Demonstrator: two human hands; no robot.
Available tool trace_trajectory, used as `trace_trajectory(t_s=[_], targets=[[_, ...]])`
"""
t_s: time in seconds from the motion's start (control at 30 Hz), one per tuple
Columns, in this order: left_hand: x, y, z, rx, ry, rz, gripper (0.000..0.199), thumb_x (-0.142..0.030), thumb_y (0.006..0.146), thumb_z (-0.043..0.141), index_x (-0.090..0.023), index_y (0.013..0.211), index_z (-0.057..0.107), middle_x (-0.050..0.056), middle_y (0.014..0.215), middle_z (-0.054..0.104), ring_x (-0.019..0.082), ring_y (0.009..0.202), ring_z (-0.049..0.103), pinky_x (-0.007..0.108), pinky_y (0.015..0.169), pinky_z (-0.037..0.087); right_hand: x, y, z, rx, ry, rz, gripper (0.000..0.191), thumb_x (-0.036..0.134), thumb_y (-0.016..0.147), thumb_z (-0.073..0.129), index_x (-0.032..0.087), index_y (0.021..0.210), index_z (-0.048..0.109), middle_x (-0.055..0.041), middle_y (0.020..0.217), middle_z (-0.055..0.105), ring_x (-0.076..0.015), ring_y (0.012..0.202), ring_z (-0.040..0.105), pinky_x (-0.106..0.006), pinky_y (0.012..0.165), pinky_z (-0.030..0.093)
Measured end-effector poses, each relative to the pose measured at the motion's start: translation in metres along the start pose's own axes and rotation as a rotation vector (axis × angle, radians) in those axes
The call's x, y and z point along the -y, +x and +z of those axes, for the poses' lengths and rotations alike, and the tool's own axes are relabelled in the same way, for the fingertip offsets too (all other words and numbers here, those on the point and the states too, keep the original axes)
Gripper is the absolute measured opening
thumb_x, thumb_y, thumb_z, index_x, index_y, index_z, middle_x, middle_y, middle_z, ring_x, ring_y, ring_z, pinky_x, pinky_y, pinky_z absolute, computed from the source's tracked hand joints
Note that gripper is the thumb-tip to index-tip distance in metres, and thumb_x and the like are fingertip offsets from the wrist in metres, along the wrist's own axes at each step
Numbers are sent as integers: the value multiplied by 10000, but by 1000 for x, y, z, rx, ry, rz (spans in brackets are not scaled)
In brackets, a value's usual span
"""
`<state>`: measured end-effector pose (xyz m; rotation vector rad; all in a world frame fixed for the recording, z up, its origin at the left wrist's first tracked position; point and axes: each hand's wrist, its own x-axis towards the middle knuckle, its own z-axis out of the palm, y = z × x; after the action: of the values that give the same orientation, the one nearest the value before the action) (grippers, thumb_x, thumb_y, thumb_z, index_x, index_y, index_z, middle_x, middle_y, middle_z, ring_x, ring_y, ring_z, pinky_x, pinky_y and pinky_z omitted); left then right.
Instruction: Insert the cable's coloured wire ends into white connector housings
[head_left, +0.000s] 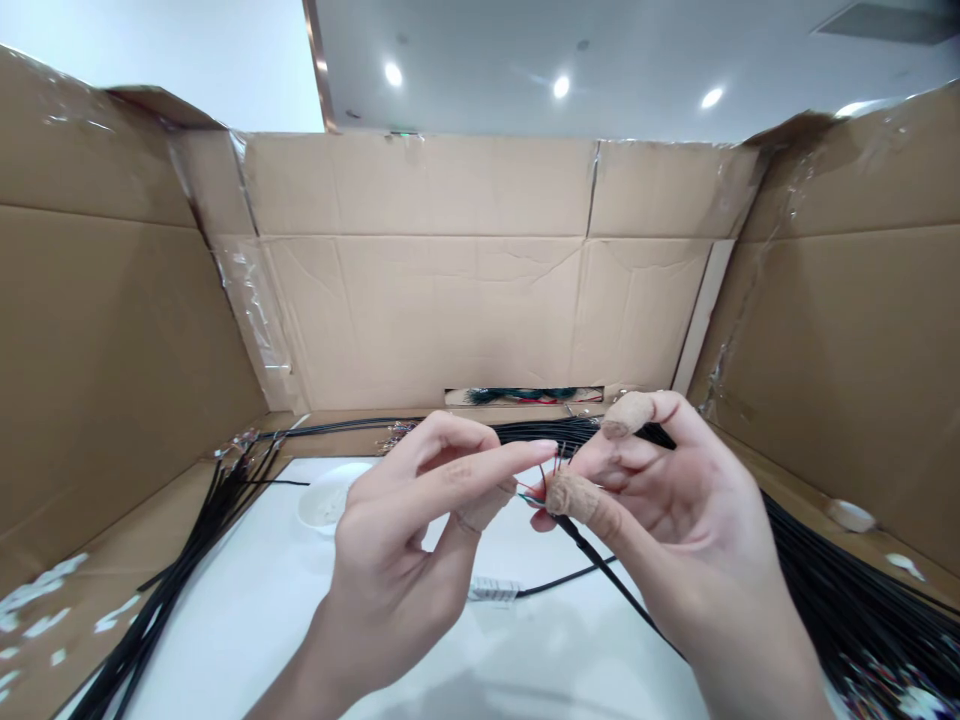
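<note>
The right hand (675,510) is pinching a black cable (600,560) near its stripped end above the white counter (420,675). The left hand (420,515) is hovering at its thin wires (542,478); whether that grip is holding one, I cannot tell. Farther out, a white bowl (306,512) is sitting.

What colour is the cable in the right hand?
The cable is black, showing best in the head view.
</note>
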<state>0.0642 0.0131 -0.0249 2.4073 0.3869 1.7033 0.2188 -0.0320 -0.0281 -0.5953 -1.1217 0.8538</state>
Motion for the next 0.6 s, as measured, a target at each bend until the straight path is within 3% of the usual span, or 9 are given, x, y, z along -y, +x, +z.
trace_trajectory(t_s=[0.2,0.33,0.47,0.6], targets=[[2,-1,4,-67,2,4,536,101,845,564,-303,1167,709,-17,924,649,104,790,643,206,634,541,3,0,1,-23,29,-36,332,95,828,737,243,885,445,72,643,716,-101,596,715,-212,641,605],[4,-2,0,64,85,70,625,103,866,476,-285,1338,605,6,922,604,104,810,587,204,672,526,1,-1,0,-28,-15,-29,318,118,828,740,242,871,450,56,651,723,-111,615,720,-218,648,611],[3,-3,-4,215,187,53,706,127,866,379,-282,1425,514,12,931,541,104,856,543,204,728,509,2,-4,-1,-34,-84,-45,314,146,819,744,255,910,463,48,669,724,-124,633,731,-223,661,617],[4,-4,-3,173,132,73,663,118,873,415,-270,1394,552,19,951,557,115,859,536,214,727,507,4,-4,0,-71,-104,-55,350,150,792,760,258,901,446,35,648,737,-130,614,734,-222,649,622]])
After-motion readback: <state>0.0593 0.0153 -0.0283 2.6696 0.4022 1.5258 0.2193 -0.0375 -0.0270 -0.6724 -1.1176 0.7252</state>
